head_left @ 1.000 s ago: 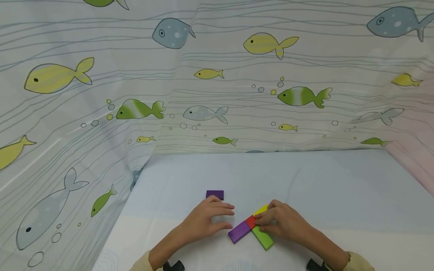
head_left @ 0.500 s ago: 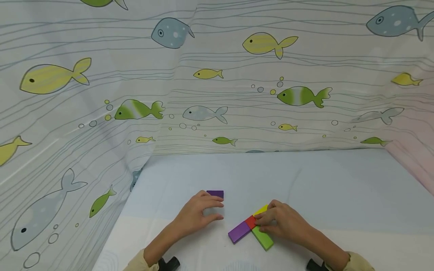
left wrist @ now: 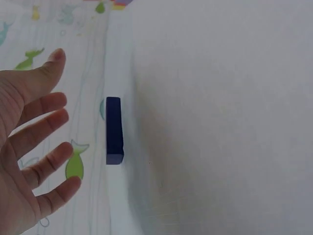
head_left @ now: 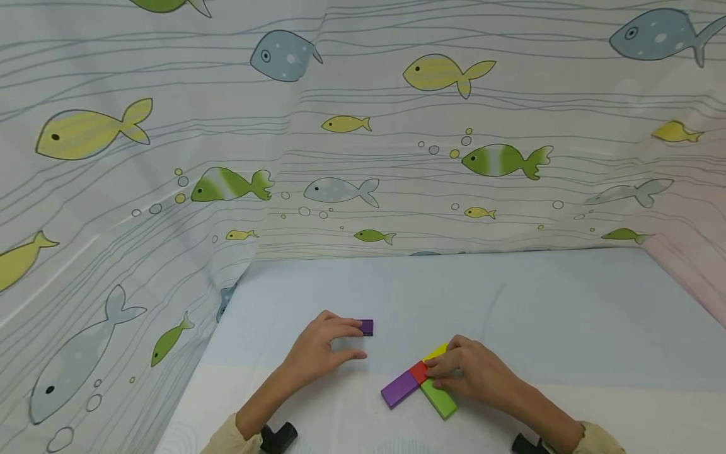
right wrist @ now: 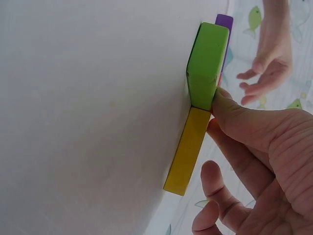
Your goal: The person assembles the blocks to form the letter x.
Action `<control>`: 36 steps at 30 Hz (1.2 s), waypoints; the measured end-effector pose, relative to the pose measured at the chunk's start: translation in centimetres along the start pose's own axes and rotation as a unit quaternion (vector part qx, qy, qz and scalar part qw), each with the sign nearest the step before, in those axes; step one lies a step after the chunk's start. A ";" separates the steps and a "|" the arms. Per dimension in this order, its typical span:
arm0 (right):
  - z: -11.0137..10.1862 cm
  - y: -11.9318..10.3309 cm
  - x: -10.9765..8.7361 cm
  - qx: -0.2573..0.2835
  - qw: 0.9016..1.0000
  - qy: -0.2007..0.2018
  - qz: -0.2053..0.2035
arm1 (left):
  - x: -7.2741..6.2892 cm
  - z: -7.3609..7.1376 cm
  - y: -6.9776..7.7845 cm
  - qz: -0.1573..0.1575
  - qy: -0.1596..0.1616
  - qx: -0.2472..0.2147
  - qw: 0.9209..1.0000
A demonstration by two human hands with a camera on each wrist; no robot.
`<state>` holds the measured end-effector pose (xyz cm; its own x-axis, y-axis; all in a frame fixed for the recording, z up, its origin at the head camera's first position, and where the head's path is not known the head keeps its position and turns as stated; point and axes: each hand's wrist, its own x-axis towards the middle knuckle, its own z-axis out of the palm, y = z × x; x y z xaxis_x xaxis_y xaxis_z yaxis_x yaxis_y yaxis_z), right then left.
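Observation:
A dark purple block (head_left: 367,327) stands toward the back of the white table. Beside it is my left hand (head_left: 319,348), fingers spread and thumb apart; the fingertips overlap its left part in the head view. The left wrist view puts the dark block (left wrist: 114,129) past the fingertips. Near the middle, a purple block (head_left: 399,389), a red block (head_left: 418,372) and a yellow block (head_left: 437,352) lie in a slanted line. A green block (head_left: 439,399) branches off toward the front. Thumb and index of my right hand (head_left: 473,369) pinch at the red block, partly hiding it and the yellow one.
A white cloth covers the table (head_left: 539,315). Behind it and to the left hangs a fish-print curtain (head_left: 363,151), with a pinkish stretch (head_left: 697,252) at the right. Dark wrist-worn devices show at both cuffs, the left device (head_left: 279,437) and the right device (head_left: 527,444).
My left hand has moved left and slightly back, away from the joined blocks to the dark purple block's side. The right hand and the joined blocks have stayed in place.

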<state>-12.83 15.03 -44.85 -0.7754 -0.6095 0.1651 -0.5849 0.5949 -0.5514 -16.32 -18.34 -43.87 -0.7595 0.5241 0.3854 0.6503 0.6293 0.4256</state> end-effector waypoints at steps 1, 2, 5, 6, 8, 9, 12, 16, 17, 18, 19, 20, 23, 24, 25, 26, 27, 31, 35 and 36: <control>0.0 0.0 0.0 0.001 1.000 0.000 0.000 | 0.0 0.0 -0.1 -0.003 0.003 0.001 1.000; 0.0 0.0 0.0 0.002 1.000 0.000 0.000 | 0.0 0.0 -0.1 -0.006 0.004 -0.001 1.000; 0.0 -0.1 0.0 0.004 1.000 -0.001 0.003 | 0.0 -0.1 -0.2 -0.011 0.006 -0.003 1.000; 0.0 -0.1 0.0 0.004 1.000 -0.002 0.004 | 0.0 -0.1 -0.3 -0.012 0.006 -0.004 1.000; 0.0 -0.1 0.0 0.003 1.000 -0.004 0.003 | 0.0 -0.2 -0.3 -0.016 0.005 -0.005 1.000; 0.1 -0.1 0.0 0.002 1.000 -0.005 0.002 | 0.0 -0.2 -0.3 -0.019 0.006 -0.004 1.000; 0.1 -0.1 0.0 0.002 1.000 -0.006 0.001 | 0.0 -0.3 -0.5 -0.026 0.007 -0.004 1.000; 0.2 -0.1 0.0 0.001 1.000 -0.004 0.001 | 0.0 -0.2 -0.7 -0.032 0.011 0.005 0.999; 0.2 -0.1 0.0 0.002 1.000 -0.003 0.002 | 0.0 -0.2 -0.8 -0.033 0.012 0.007 0.999; 0.2 -0.1 0.0 0.002 1.000 -0.002 0.003 | 0.0 -0.2 -0.8 -0.033 0.014 0.009 0.999; 0.2 0.0 -0.1 0.002 1.000 -0.002 0.004 | 0.0 -0.2 -0.9 -0.033 0.015 0.008 0.999; 0.2 0.0 -0.1 0.001 1.000 -0.002 0.005 | 0.0 -0.1 -0.9 -0.032 0.016 0.007 0.999; 0.2 0.0 -0.1 0.000 1.000 -0.003 0.008 | 0.1 0.0 -1.0 -0.037 0.015 0.003 0.999; 0.2 0.0 -0.1 0.000 1.000 -0.004 0.009 | 0.1 0.0 -1.0 -0.041 0.013 0.001 0.999; 0.2 0.0 -0.1 0.000 1.000 -0.004 0.009 | 0.1 0.0 -1.0 -0.045 0.011 0.000 0.999; 0.1 -0.1 -0.2 0.000 1.000 -0.004 0.008 | 0.1 0.1 -1.1 -0.048 0.010 -0.001 0.999; 0.1 -0.1 -0.2 0.000 1.000 -0.004 0.007 | 0.1 0.1 -1.2 -0.051 0.009 -0.001 0.999; 0.1 -0.1 -0.2 0.002 1.000 -0.002 0.004 | 0.2 0.4 -1.4 -0.045 0.018 0.002 0.999; 0.0 -0.1 -0.1 0.004 1.000 -0.003 0.002 | 0.4 0.7 -1.6 -0.039 0.028 0.008 0.999; 0.0 -0.1 -0.1 0.004 1.000 -0.003 0.000 | 0.5 0.7 -1.6 -0.041 0.029 0.009 0.999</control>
<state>-12.66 15.05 -44.76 -0.7740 -0.6125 0.1602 -0.5828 0.5904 -0.5584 -17.72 -18.63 -44.94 -0.8073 0.4373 0.3963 0.5853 0.6794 0.4425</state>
